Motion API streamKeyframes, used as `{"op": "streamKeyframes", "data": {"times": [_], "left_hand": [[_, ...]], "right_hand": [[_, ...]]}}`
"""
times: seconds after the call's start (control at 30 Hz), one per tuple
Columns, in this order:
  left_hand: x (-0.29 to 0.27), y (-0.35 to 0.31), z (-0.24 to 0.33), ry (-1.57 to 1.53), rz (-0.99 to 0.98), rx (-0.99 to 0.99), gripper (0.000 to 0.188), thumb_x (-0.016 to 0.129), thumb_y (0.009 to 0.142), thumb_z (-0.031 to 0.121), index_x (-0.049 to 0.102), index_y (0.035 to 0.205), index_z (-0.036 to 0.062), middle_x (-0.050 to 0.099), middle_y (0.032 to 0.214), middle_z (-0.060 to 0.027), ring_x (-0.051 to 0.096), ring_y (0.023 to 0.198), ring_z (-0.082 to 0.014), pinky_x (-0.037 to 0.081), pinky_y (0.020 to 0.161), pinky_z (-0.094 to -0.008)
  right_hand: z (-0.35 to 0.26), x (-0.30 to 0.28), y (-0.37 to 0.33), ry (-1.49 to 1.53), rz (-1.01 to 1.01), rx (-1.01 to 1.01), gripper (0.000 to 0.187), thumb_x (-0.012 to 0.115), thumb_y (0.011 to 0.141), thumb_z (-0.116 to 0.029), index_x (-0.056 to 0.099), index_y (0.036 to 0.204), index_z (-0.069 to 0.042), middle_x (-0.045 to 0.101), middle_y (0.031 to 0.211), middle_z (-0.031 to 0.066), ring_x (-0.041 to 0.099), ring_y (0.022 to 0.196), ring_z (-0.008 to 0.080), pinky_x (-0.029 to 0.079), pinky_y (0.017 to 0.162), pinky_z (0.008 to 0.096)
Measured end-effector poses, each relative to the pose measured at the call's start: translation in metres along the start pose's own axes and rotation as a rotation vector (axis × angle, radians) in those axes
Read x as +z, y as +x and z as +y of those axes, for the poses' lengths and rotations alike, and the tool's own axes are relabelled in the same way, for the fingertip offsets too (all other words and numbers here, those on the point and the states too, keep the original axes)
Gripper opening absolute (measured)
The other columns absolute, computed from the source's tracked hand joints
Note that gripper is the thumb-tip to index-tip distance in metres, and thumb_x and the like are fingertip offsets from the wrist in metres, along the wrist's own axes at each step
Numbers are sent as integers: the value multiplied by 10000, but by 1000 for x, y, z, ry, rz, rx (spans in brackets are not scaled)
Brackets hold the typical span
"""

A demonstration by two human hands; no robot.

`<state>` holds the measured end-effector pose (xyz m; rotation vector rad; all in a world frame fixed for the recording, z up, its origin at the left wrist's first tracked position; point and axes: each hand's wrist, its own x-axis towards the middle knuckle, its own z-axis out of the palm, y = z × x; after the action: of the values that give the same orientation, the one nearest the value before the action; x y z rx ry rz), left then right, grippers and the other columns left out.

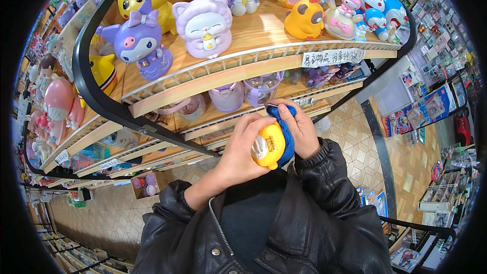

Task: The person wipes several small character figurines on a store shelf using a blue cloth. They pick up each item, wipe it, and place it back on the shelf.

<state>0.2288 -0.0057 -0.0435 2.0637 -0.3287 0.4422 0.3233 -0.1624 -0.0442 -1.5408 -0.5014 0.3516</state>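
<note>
The toy is small, round and yellow, with a white patch on its near side. It sits in front of the person's chest, below the shelf. Its long way runs up and down with a slight lean, and the white patch points down and left. The left hand has its fingers curled tight around the toy. The right hand pinches a blue cloth, which presses on the toy's right side.

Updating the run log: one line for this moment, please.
left hand: holds yellow toy | right hand: presses blue cloth on toy | ahead: wooden shelf of figurines
</note>
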Motion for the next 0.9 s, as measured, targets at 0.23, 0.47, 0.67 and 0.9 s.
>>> {"op": "streamKeyframes", "data": {"times": [0.23, 0.47, 0.67, 0.9], "left_hand": [[-4, 7, 2, 60, 89, -154, 947, 886, 556, 122, 444, 1391, 56, 555, 1270, -164, 565, 1183, -330, 447, 1019, -394], [-2, 4, 3, -52, 210, -121, 980, 909, 539, 117, 409, 1380, 58, 570, 1288, -145, 555, 1197, -337, 449, 1017, -413], [-2, 4, -1, 48, 236, -36, 1009, 925, 560, 107, 369, 1400, 51, 567, 1306, -149, 588, 1195, -270, 460, 1027, -375], [3, 4, -8, 46, 271, 5, 969, 903, 623, 130, 348, 1413, 55, 573, 1296, -161, 581, 1176, -349, 472, 989, -421]], "right_hand": [[13, 6, -19, -150, 143, -307, 352, 459, 1063, -237, 588, 1279, 9, 570, 1210, 138, 538, 1150, 224, 385, 1029, 336], [32, 5, -20, 31, 156, -197, 354, 467, 1062, -206, 549, 1328, 13, 574, 1288, 128, 533, 1198, 206, 385, 1054, 324], [5, 0, -32, 47, 423, -370, 350, 621, 961, -36, 509, 1290, -7, 564, 1182, 108, 560, 1049, 177, 443, 950, 306], [-41, 9, -34, -620, -166, -805, 412, 773, 654, -13, 681, 1053, -56, 657, 1155, 107, 617, 1085, 315, 503, 940, 414]]}}
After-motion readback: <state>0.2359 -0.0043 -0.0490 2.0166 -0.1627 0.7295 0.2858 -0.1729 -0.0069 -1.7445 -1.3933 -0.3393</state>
